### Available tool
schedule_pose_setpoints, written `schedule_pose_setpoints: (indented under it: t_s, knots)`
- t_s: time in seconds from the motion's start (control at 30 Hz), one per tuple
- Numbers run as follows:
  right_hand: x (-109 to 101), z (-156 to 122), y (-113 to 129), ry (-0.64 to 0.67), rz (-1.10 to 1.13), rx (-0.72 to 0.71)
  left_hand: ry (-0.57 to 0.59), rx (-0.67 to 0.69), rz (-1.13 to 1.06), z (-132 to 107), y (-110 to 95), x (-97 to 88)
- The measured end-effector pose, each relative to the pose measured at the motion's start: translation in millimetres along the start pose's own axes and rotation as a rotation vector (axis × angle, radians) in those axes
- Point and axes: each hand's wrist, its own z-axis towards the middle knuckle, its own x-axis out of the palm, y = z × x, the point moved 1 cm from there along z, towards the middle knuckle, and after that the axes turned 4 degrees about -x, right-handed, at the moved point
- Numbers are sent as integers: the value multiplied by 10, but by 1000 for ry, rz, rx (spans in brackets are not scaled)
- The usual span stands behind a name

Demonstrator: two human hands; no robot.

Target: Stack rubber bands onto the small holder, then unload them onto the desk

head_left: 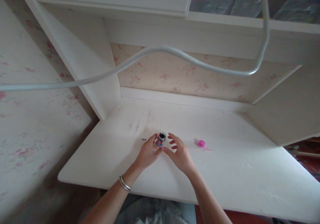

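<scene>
My left hand is wrapped round a small open bottle and holds it upright over the white desk. The bottle is clear, with a coloured label and something dark inside its mouth. On its other side, my right hand has its fingers apart and curved, with nothing between them. The right thumb is close to the bottle's lower part; I cannot tell whether it touches. A pink cap with a thin pink stem lies on the desk to the right of my right hand.
The white desk has side panels and a back ledge. A small dark scrap lies left of the bottle, near grey smudges. A pale cable runs across the upper view. Overhead, a shelf holds plastic-wrapped things.
</scene>
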Motion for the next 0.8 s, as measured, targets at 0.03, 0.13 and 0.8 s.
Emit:
schedule_pose_setpoints:
  t_s: [0.03, 0.13, 0.8]
  knots:
    - [26, -36, -56, 7, 15, 17, -16, 5, 28, -7, 11, -33]
    - [79, -150, -215, 11, 46, 57, -63, 18, 136, -43, 82, -225]
    - [205, -553, -523, -115, -142, 48, -111, -111, 730, -276, 77, -177]
